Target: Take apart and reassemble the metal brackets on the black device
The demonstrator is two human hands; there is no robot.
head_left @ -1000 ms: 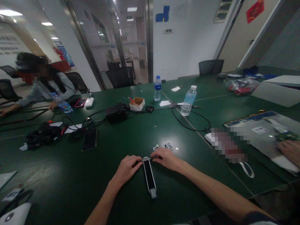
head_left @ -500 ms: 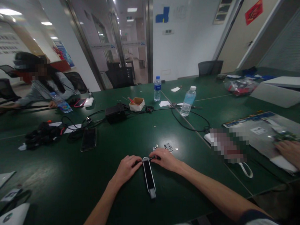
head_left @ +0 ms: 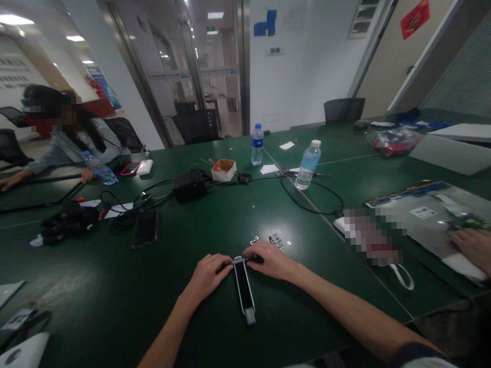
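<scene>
A slim, long device (head_left: pixel 244 287) with a black face, pale edges and a grey lower end lies lengthwise on the green table in front of me. At the left corner of its far end, my left hand (head_left: pixel 211 272) is closed in a pinch on a small dark part. My right hand (head_left: pixel 269 259) pinches another small dark part at the opposite corner. The fingers partly cover both parts, so their kind is unclear. Just beyond my right hand lie a small metal bracket (head_left: pixel 276 240) and several small washer-like rings (head_left: pixel 254 240).
Two water bottles (head_left: pixel 257 145) (head_left: pixel 308 166), a small open box (head_left: pixel 224 171), a black adapter (head_left: pixel 189 185) with cables and a phone (head_left: pixel 145 227) occupy the table. On the right, another person's hand (head_left: pixel 482 255) rests by a flat panel (head_left: pixel 428 219). A person sits far left.
My hands and the slim device have hardly moved. At the far left, the other person's hands have shifted, and the long black frame there now lies lower and more open to view.
</scene>
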